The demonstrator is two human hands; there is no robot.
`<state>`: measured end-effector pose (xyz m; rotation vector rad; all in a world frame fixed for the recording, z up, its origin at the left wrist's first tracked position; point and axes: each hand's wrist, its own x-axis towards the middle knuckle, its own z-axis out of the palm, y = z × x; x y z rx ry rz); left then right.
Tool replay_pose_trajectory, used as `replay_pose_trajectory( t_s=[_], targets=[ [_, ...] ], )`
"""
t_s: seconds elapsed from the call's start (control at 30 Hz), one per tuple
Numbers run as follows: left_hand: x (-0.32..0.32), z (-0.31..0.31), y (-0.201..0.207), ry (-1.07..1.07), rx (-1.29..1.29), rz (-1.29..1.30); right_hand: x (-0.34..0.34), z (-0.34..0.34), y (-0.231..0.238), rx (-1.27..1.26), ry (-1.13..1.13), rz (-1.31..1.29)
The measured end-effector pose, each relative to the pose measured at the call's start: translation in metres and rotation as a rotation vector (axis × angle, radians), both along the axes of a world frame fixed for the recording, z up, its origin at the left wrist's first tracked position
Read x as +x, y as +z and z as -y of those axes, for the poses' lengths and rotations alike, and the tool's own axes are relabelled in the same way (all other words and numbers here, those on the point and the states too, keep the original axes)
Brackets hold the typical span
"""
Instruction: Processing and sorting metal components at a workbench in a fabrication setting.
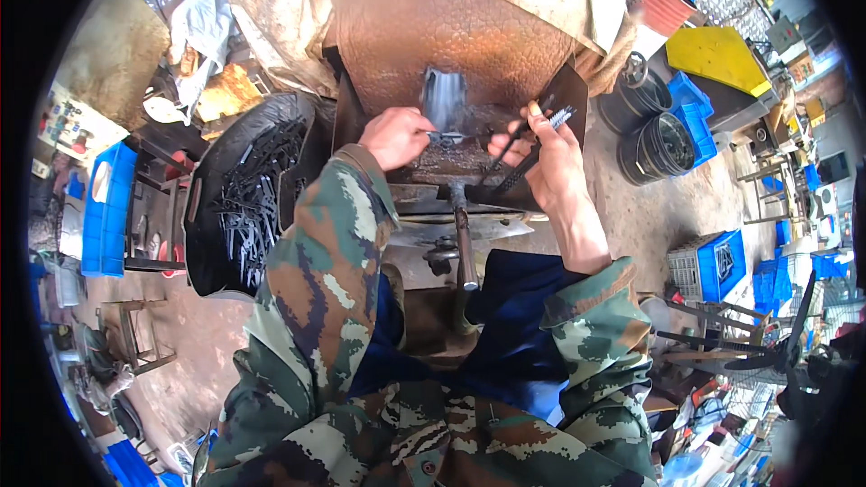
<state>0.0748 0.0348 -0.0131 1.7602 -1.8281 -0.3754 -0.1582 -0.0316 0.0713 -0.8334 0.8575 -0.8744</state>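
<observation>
In front of me a grey, motion-blurred wheel (445,97), like a grinding wheel, shows through an opening below a brown leather-like sheet (433,22). My left hand (391,137) is closed, pinching a small dark metal piece (442,138) at the wheel's lower edge. Whether the piece touches the wheel I cannot tell. To the right of the wheel, my right hand (552,151) is closed around several slim dark metal pieces (521,171), some sticking out above and below the fingers.
On my left, a black tub (200,252) holds many similar dark pieces. A metal rod (465,248) points toward me below the wheel. Black buckets (651,151) and a blue-lined crate (699,269) stand right. A blue bin (108,207) stands far left.
</observation>
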Motion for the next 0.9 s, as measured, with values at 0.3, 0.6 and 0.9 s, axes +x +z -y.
replay_pose_trajectory(
  t_s=[0.3, 0.6, 0.9],
  targets=[
    [0.007, -0.002, 0.016, 0.092, 0.181, -0.066, -0.006, -0.015, -0.008, -0.336, 0.213, -0.376],
    [0.020, -0.006, 0.013, 0.285, 0.233, -0.094, -0.034, -0.048, -0.045, -1.481, 0.756, -0.780],
    [0.013, -0.005, 0.019, 0.423, 0.233, -0.127, -0.034, -0.055, -0.045, -1.540, 0.814, -0.837]
  ],
)
